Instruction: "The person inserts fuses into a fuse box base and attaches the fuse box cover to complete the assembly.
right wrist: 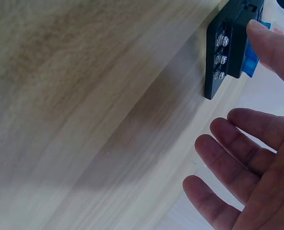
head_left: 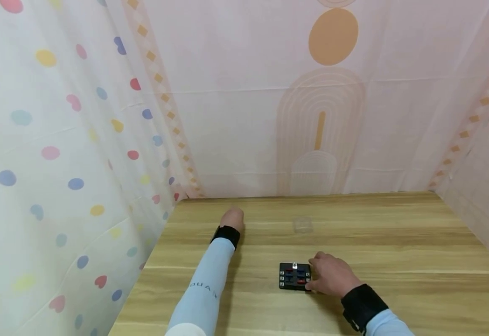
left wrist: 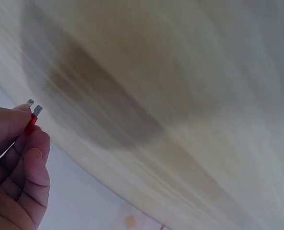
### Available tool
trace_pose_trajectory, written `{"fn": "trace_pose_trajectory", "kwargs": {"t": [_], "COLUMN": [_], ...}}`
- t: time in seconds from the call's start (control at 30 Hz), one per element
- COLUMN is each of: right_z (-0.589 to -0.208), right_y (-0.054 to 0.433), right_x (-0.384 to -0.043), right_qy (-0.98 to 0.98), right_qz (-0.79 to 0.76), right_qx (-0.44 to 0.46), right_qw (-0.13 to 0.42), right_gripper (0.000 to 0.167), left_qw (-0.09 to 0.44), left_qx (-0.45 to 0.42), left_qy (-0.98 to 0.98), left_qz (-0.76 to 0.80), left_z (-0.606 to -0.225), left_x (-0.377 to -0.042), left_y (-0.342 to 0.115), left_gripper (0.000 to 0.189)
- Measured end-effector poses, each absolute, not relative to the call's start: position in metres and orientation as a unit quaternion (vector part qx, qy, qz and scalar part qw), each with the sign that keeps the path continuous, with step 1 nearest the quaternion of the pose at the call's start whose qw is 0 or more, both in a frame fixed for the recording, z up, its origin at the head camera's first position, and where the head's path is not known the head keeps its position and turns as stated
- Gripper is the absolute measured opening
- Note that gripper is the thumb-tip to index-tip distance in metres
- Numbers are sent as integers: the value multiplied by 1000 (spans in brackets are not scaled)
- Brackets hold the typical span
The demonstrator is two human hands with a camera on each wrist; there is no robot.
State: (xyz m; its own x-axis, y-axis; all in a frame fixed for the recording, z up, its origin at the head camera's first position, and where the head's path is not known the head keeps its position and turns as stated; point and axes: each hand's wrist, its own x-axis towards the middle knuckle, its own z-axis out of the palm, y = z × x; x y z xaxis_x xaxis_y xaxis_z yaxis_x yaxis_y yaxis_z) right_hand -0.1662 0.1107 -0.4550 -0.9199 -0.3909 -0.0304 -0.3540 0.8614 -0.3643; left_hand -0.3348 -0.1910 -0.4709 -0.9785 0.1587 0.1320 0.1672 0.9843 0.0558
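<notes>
A red blade fuse [left wrist: 32,122] is pinched between the thumb and fingers of my left hand [left wrist: 22,158], its metal prongs sticking out past the fingertips. In the head view that left hand [head_left: 233,218] is over the far left part of the table, and the fuse is hidden there. A black fuse block [head_left: 295,276] with red and blue fuses lies flat near the middle. My right hand [head_left: 332,274] is at its right edge. In the right wrist view the thumb [right wrist: 268,45] is against or very near the block [right wrist: 230,45], beside its screw terminals, while the other fingers are spread loosely.
A clear plastic piece [head_left: 302,224] lies on the wooden table [head_left: 387,233] behind the fuse block. Patterned curtains [head_left: 236,116] hang along the table's back and left edges, with a pale surface [head_left: 485,186] on the right.
</notes>
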Motion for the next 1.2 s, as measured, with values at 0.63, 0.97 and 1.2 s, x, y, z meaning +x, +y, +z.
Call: {"fn": "trace_pose_trajectory", "kwargs": {"t": [0.63, 0.97, 1.2], "right_z": [-458, -461, -462], "right_y": [109, 108, 107], "right_x": [-170, -173, -174], "right_qy": [964, 964, 962], "right_qz": [-180, -181, -185], "right_qx": [-188, -191, -196], "right_qw": [48, 49, 47], "right_gripper": [65, 64, 64], "left_qw": [74, 75, 52], "left_qx": [-128, -142, -155], "left_qy": [-988, -985, -981], "left_qz": [-34, -68, -103], "left_z": [-460, -451, -448], "left_x": [-310, -296, -277], "left_y": [-172, -172, -166], "left_gripper": [20, 13, 8]}}
